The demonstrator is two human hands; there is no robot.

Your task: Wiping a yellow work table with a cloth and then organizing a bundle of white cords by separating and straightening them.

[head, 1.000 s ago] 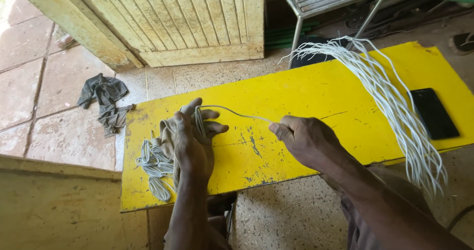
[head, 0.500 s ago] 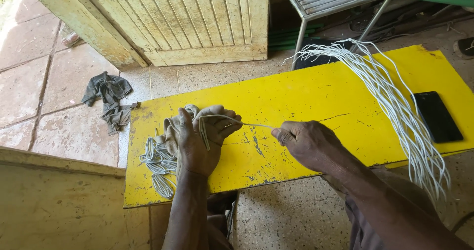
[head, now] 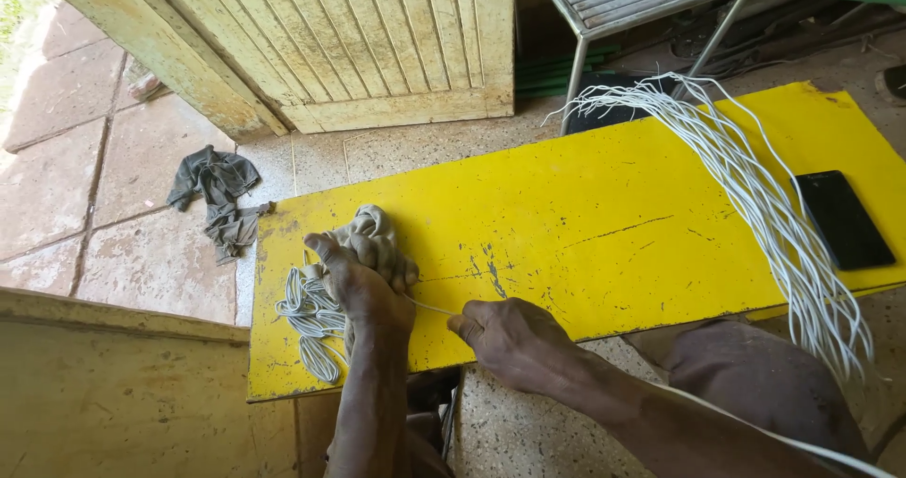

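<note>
Left hand: left hand [head: 363, 285] rests on the yellow worktop [head: 604, 223] near its left end, fingers curled shut around a wad of grey-brown cloth [head: 373, 237], with the thumb raised to the left.
Right hand: right hand [head: 510, 338] sits just beside the left hand at the near edge of the worktop, closed in a pinch on a thin white cord [head: 429, 306].
Cord: it runs taut between the two hands, from under the left hand's cloth to the right hand's fingertips.
Coil: a bunch of looped white cord [head: 307, 319] lies on the worktop under and just left of the left wrist, touching the hand.
Loose bundle: a long sheaf of white cords [head: 755, 190] lies across the right part of the worktop, fanned at the far edge and hanging over the near edge.
Phone: a black phone [head: 843, 218] lies flat near the right end, just beside the sheaf.
Floor: a dark rag [head: 219, 190] lies crumpled on the paving, well apart from the hands.
Behind: a pale wooden door [head: 377, 34] and a metal frame [head: 613, 6] stand beyond the worktop.
</note>
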